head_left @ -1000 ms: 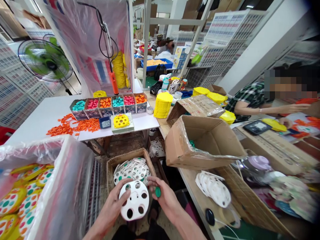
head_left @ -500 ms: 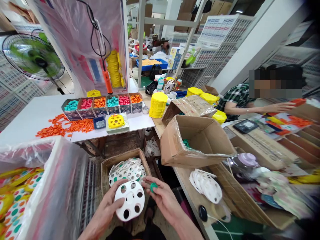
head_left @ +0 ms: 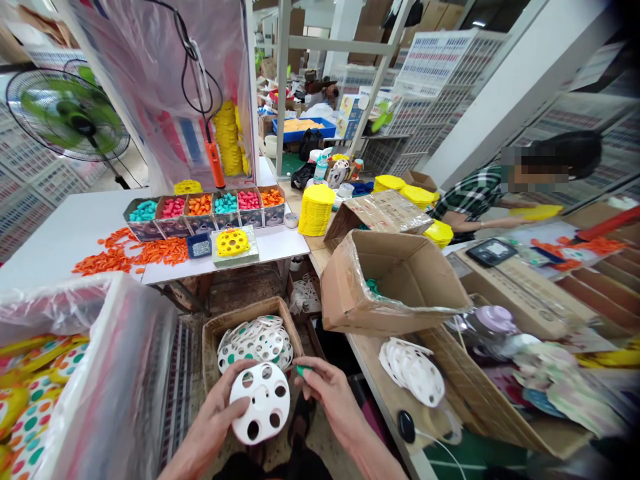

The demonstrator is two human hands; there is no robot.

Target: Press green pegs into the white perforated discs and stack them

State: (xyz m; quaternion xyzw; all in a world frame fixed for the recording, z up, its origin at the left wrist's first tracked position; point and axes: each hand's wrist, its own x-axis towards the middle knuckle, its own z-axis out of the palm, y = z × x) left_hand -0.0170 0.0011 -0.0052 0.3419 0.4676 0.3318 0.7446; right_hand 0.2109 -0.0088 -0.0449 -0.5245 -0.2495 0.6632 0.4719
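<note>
My left hand (head_left: 216,415) grips a white round plastic disc (head_left: 261,402) with several holes, holding it by its left rim low in the middle of the view. My right hand (head_left: 324,395) pinches a small green plastic piece (head_left: 303,369) between thumb and fingertips, right at the disc's upper right edge. Just beyond both hands stands a cardboard box (head_left: 216,328) full of the same white discs, some with green inserts.
A large open cardboard box (head_left: 390,283) lined with plastic lies on the bench to the right, a stack of white discs (head_left: 413,371) in front of it. Trays of coloured pieces (head_left: 205,204) sit on the white table. A bagged bin (head_left: 115,373) stands left. A person works at far right.
My right hand turned the green piece from flat-on to edge-on and brought it closer to the disc's rim. The person at far right moved a hand and now holds a yellow part.
</note>
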